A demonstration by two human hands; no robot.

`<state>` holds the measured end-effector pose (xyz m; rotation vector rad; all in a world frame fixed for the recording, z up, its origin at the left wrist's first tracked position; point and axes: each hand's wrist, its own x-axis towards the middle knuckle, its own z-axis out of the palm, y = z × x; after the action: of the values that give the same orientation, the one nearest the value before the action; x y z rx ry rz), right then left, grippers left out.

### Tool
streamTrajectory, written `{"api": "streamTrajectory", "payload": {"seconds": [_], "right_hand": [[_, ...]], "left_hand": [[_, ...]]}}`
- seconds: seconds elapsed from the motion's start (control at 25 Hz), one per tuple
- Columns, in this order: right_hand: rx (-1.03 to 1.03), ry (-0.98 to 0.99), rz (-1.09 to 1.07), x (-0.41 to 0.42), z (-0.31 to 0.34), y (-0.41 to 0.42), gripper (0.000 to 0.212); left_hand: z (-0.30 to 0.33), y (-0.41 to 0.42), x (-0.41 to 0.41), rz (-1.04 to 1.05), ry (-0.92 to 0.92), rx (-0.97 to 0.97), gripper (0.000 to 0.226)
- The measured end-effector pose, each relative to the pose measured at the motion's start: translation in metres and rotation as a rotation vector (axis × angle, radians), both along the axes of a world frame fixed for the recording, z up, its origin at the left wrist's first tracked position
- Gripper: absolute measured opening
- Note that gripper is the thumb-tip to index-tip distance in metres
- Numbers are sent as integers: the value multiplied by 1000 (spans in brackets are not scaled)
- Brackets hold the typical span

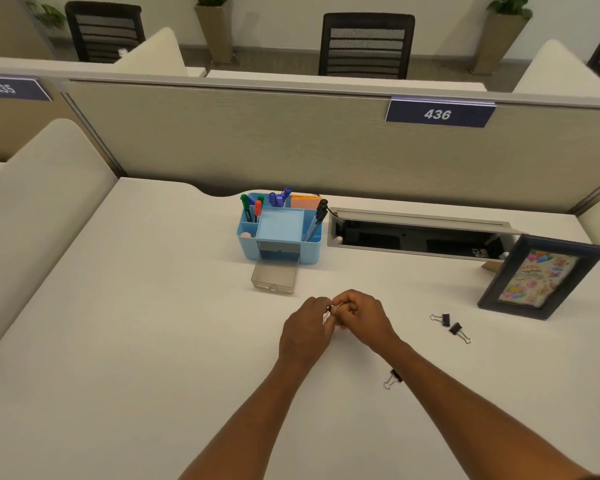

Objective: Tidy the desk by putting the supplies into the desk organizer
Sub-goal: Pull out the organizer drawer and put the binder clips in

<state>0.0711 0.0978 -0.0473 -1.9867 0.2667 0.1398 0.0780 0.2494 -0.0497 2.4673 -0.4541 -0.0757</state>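
Both forearms reach in from the bottom edge over the white bench (pixel 118 341). One binder clip (pixel 392 378) lies on the bench just beside the right forearm, partly tucked under it. Left hand (pixel 307 329) and right hand (pixel 359 318) meet mid-bench, fingers (pixel 342 306) of both curled narrow and pinching one small black binder clip (pixel 329 310) between them, mostly hidden. Off to the right, two more binder clips (pixel 450 323) lie touching, near a black picture frame (pixel 541 277) that stands tilted back. Just beyond the hands, the clear drawer (pixel 274 277) of the blue desk organizer (pixel 279 226) is pulled out, open. Organizer compartments hold markers (pixel 252 207) at left, purple pens (pixel 278 198) at back, sticky notes (pixel 303 201) back right, dark pens (pixel 317 218) at right. Right of it, an open cable tray (pixel 420 233) is set in the bench. Behind, a partition carries tag 436 (pixel 439 112).
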Motion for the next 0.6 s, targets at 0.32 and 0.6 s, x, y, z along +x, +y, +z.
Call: {"api": "streamTrajectory", "payload": {"seconds": [0.32,0.6], "right_hand": [[-224,-18,-4,92,16,34,17],[-400,-64,81,126,17,65,18]], "left_hand": [[-7,55,43,96,-28,519,64],[-19,63,46,46,-23,482,66]]}}
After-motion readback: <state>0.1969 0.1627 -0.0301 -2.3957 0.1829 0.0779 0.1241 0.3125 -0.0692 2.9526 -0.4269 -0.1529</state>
